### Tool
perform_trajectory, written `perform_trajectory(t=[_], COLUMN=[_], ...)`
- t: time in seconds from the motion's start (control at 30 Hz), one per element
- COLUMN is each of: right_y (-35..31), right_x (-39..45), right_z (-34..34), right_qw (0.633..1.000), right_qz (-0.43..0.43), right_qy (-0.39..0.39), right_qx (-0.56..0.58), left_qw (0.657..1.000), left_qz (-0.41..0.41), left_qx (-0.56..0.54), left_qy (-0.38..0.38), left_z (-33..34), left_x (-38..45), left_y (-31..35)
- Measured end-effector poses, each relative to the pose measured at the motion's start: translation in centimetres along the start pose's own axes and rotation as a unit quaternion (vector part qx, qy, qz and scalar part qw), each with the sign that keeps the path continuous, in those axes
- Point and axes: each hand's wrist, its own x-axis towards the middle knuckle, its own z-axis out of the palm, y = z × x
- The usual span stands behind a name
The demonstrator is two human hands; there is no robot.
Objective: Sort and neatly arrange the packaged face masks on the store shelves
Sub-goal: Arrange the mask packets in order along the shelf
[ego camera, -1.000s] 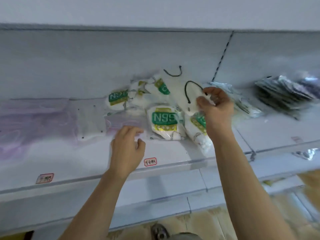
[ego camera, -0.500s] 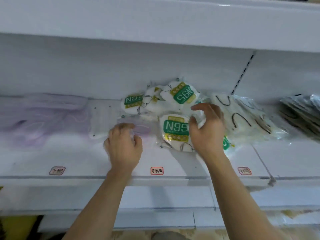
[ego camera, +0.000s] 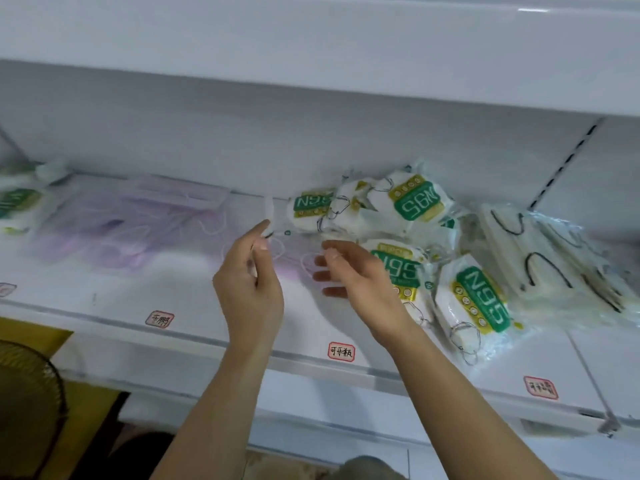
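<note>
Shelf (ego camera: 194, 306): white store shelf, running across the view; a second white shelf above it; clear strip along its front edge
Purple masks (ego camera: 114, 230): pale purple packs in clear wrap, lying flat on the shelf's left part; blurred
Black-loop masks (ego camera: 547, 258): stack of white masks with black ear loops in clear wrap, far right on the shelf
N95 packs (ego camera: 478, 299): loose heap of white packs right of centre, tilted at mixed angles; green and yellow labels read "N95", several upside down; one more such pack at the far left edge
Left hand (ego camera: 249, 282): raised over the shelf's middle, thumb side up; forefinger and thumb pinch a thin clear wrap edge just beside the heap; what the wrap holds cannot be told
Right hand (ego camera: 356, 275): just beside the left hand, in front of the heap; fingers straight and spread, pointing left; holding nothing that shows
Price tags (ego camera: 341, 351): small red-bordered tags on the front edge; handwriting not legible
</note>
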Motion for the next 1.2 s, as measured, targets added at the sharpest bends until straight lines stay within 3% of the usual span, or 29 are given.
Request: perform_trajectory(t=[0.13,0.27,0.33,0.47,0.53,0.6,0.67,0.73,0.83,0.9,0.97,1.07,1.2], right_y=[-1.1,-0.9,-0.9,-0.4,-0.8,-0.8,-0.5,0.2,0.9,0.4,-0.2,-0.3,0.8], right_x=[-0.1,-0.5,-1.1,-0.8,-0.7,-1.1,-2.2,-3.3,-4.4,-4.7,-4.8,-4.2,-1.8], right_z=[-1.3,-4.3,-6.8,-16.2,-21.0,-24.4,-25.3,-24.7,-21.6,-18.0,-13.5,-6.5,0.8], right_qw=[0.978,0.973,0.956,0.907,0.89,0.882,0.869,0.859,0.844,0.859,0.9,0.957,0.964], right_qz=[0.082,0.04,0.0,-0.043,0.0,0.067,0.081,0.049,-0.07,-0.127,-0.15,-0.141,-0.107], right_qy=[-0.015,0.125,0.213,0.419,0.44,0.398,0.362,0.366,0.386,0.37,0.291,0.102,-0.097], right_qx=[0.191,0.19,0.202,0.013,-0.119,-0.245,-0.326,-0.356,-0.367,-0.331,-0.288,-0.23,-0.223], left_qw=[0.993,0.973,0.958,0.948,0.957,0.961,0.965,0.97,0.978,0.983,0.983,0.959,0.916], left_qz=[0.033,-0.092,-0.134,-0.1,-0.054,-0.007,0.024,0.026,0.016,0.003,-0.015,-0.041,0.006], left_qx=[-0.097,-0.205,-0.24,-0.25,-0.187,-0.102,-0.044,-0.026,-0.004,0.03,0.064,0.147,0.191], left_qy=[-0.051,-0.048,-0.081,-0.168,-0.217,-0.256,-0.259,-0.241,-0.207,-0.181,-0.173,-0.24,-0.353], left_z=[2.2,5.1,6.3,8.0,8.9,9.6,9.8,9.5,8.3,7.1,6.0,4.0,0.6], left_x=[-3.0,-4.8,-5.0,-4.8,-4.8,-4.9,-5.2,-5.2,-4.4,-3.3,-1.9,-0.3,1.3], left_y=[4.3,6.0,6.4,5.8,4.6,3.5,2.7,2.1,1.0,-0.1,-1.6,-3.7,-5.4])
